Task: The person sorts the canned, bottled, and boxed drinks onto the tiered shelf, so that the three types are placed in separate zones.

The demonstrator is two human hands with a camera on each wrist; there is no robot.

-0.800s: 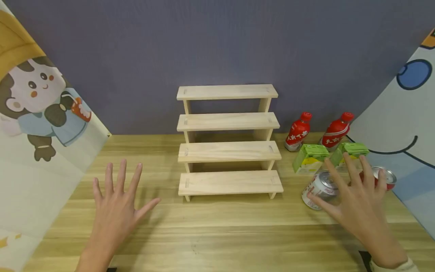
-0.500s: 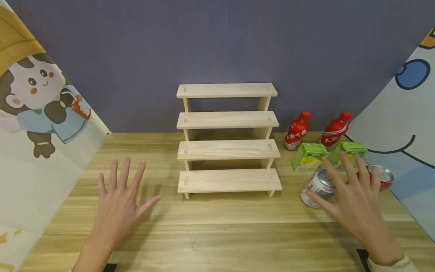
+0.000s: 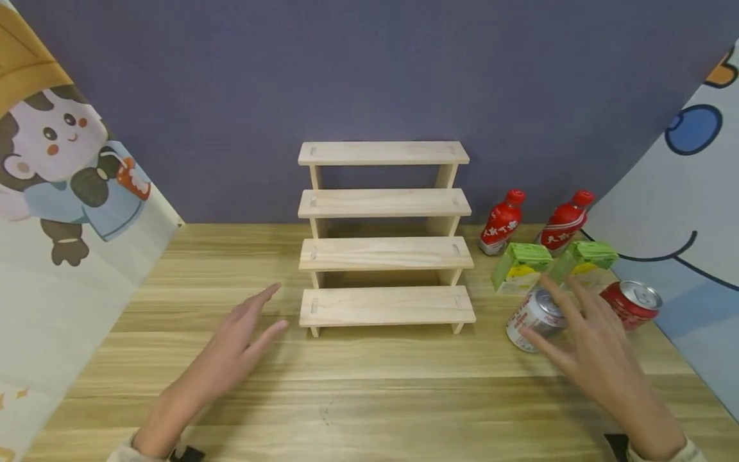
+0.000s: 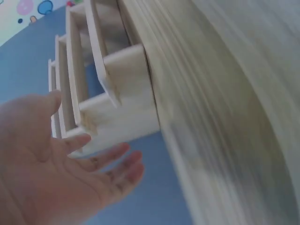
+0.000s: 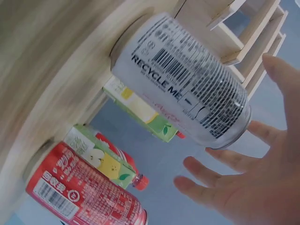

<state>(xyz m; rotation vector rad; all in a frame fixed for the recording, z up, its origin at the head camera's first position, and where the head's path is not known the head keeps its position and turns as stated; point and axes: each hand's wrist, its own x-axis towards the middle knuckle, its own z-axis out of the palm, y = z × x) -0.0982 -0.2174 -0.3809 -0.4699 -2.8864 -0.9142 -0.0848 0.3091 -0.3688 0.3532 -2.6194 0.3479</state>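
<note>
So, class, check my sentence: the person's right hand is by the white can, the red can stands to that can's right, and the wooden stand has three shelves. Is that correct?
Not quite: the wooden stand has four shelves, not three, as the head view shows. The right hand is by the white can, with the red can to that can's right.

white can: glossy metal | shelf: matt wood | bottles: glossy plastic

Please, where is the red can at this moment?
In the head view, the red can stands on the table at the right side, with the white can to its left and a green box behind it.
</note>
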